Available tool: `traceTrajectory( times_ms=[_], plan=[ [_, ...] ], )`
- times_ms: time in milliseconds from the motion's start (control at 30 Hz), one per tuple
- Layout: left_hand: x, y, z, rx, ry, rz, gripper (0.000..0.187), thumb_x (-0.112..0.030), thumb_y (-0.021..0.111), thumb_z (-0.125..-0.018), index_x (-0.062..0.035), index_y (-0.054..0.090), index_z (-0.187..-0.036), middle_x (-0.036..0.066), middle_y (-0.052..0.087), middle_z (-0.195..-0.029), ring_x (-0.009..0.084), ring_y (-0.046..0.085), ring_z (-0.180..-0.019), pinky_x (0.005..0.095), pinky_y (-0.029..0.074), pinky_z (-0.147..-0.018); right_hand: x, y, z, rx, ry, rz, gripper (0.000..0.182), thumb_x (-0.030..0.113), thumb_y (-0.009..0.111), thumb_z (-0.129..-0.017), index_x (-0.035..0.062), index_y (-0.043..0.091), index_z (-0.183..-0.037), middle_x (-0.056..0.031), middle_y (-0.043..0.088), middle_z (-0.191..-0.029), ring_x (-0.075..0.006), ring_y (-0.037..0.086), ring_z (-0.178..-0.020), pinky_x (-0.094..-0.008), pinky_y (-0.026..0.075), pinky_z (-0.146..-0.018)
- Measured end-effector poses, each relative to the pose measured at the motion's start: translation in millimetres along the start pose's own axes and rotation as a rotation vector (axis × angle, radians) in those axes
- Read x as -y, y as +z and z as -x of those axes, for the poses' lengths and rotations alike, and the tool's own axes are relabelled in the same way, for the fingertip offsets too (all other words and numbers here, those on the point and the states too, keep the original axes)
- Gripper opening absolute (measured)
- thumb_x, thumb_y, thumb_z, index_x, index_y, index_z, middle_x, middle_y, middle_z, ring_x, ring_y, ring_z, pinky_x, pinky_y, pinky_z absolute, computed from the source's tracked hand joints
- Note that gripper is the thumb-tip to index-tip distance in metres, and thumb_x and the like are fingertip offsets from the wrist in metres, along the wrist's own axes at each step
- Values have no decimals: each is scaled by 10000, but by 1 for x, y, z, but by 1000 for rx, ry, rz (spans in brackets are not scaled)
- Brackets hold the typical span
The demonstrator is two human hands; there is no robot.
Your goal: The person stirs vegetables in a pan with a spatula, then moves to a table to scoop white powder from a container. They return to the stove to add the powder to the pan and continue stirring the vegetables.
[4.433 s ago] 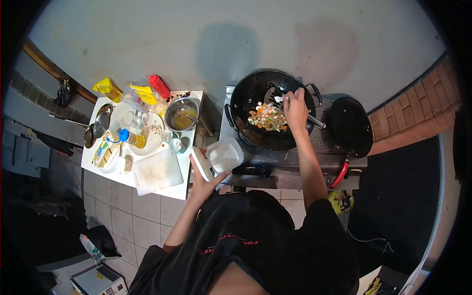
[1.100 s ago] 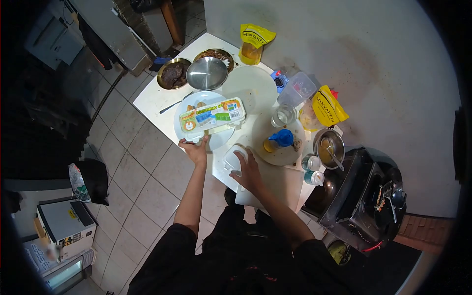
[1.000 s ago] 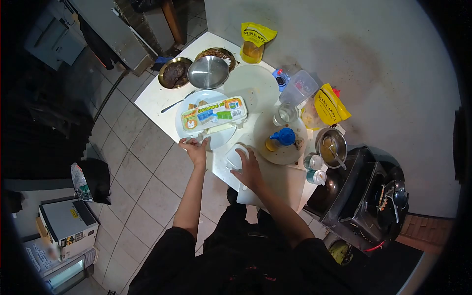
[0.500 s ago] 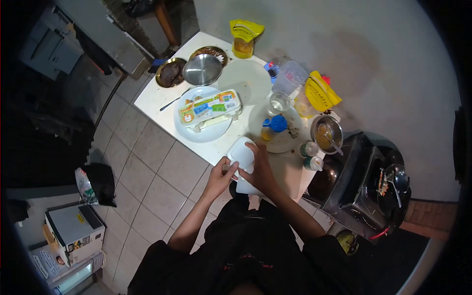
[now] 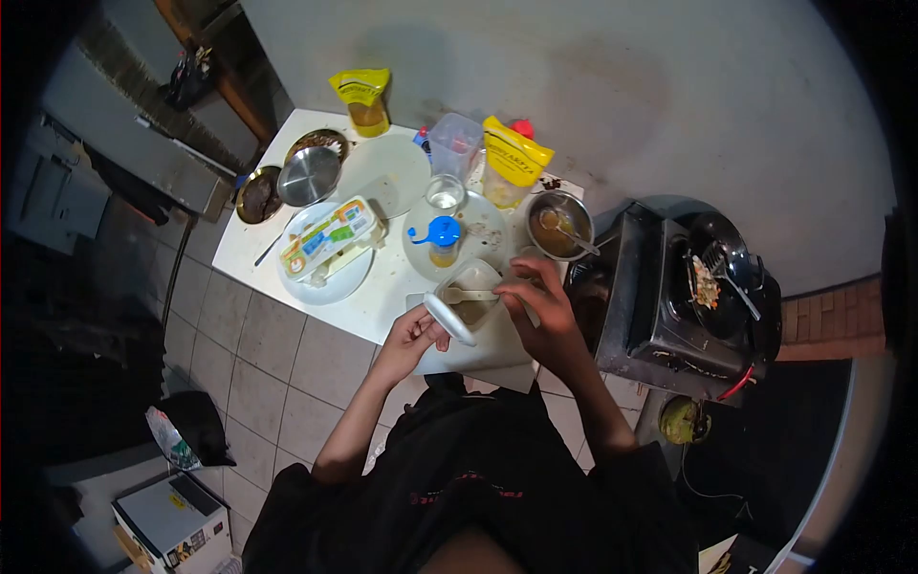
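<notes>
A white plastic container (image 5: 475, 273) stands uncovered near the table's front edge, with pale contents inside. My left hand (image 5: 409, 342) grips its white lid (image 5: 448, 320), tilted up at the near left side of the opening. Across the mouth of the container lies a pale spoon (image 5: 470, 296). My right hand (image 5: 545, 311) reaches in from the right, thumb and fingertips closed at the end of the spoon's handle. Just beyond the container, a small jar with a blue lid (image 5: 443, 231) sits on a plate (image 5: 413, 251).
An egg carton (image 5: 331, 237) rests on a white plate (image 5: 360, 278) at left. At right are a steel bowl with a spoon (image 5: 559, 226) and a stove (image 5: 660, 292) bearing a pan of food (image 5: 706, 284). Yellow pouches (image 5: 517, 151), a glass (image 5: 445, 193) and a clear tub (image 5: 453, 143) stand farther back.
The lid has come off the container and is now in my left hand. My right hand has moved from the lid to the spoon inside. The view has shifted right.
</notes>
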State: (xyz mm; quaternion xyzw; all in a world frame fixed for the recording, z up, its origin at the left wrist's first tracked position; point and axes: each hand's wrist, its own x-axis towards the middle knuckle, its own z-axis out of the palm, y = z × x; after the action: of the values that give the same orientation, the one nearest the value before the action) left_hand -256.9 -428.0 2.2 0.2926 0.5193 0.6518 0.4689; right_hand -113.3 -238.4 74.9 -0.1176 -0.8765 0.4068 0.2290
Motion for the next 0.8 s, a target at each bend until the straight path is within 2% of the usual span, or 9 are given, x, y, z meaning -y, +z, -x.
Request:
traceTrajectory(
  times_ms=[33,67,100,200,333,467,567,700,800],
  plan=[
    [3,5,-4,13,2,-6,184,-96,545,-986,-6,567,-1145,28,625,-886,90,562,-764,250,465,-722,-1,-11,-3,20,-92,97,146,60,633,-874,66,645,-1020,-162,487,-1281,-358,501,-1198,-430,443,-968],
    [8,11,-8,-22,21,-93,186,-66,542,-977,-3,570,-1150,24,634,-904,85,573,-792,252,473,-747,-1,-22,-7,80,-60,143,115,66,639,-851,56,680,-957,-161,478,-1309,-369,455,-1248,-452,393,-1027],
    [8,19,-12,-59,41,-179,193,-36,539,-968,0,572,-1154,21,642,-922,80,584,-820,254,481,-772,-3,-28,-9,67,-61,147,115,66,639,-851,56,680,-957,-161,478,-1309,-369,455,-1248,-452,393,-1027],
    [0,47,-21,-50,24,-193,228,41,521,-932,11,578,-1151,15,648,-934,75,597,-844,247,490,-792,-13,-37,-9,156,-180,464,160,131,622,-814,61,723,-915,-165,448,-1376,-384,330,-1340,-509,274,-1096],
    [3,82,-33,-22,75,-225,228,71,501,-923,28,570,-1136,29,641,-925,86,601,-818,236,490,-762,-25,-46,-8,149,-243,616,182,157,573,-794,61,723,-831,-159,452,-1373,-371,310,-1360,-568,242,-1095],
    [2,115,-38,-40,87,-168,208,79,497,-928,38,563,-1121,43,633,-893,87,589,-820,243,483,-757,-33,-68,3,150,-248,650,167,141,580,-772,34,707,-786,-157,459,-1368,-367,310,-1363,-580,223,-1101],
    [3,130,-38,-44,84,-198,221,88,495,-923,41,554,-1131,38,628,-875,84,582,-816,245,481,-764,-27,-85,10,222,-252,679,129,115,630,-743,33,716,-791,-137,456,-1369,-362,317,-1352,-526,228,-1099],
    [7,140,-39,-52,70,-226,197,75,497,-933,36,551,-1118,33,622,-853,85,578,-801,245,477,-763,-24,-96,17,240,-255,752,142,119,630,-744,31,705,-827,-149,464,-1352,-357,322,-1352,-529,240,-1094],
    [12,145,-44,-70,102,-204,127,28,505,-959,24,560,-1074,28,608,-813,87,573,-775,245,474,-753,-22,-102,22,85,-289,734,199,123,615,-758,29,687,-919,-161,468,-1333,-343,358,-1322,-523,266,-1087]
  ],
)
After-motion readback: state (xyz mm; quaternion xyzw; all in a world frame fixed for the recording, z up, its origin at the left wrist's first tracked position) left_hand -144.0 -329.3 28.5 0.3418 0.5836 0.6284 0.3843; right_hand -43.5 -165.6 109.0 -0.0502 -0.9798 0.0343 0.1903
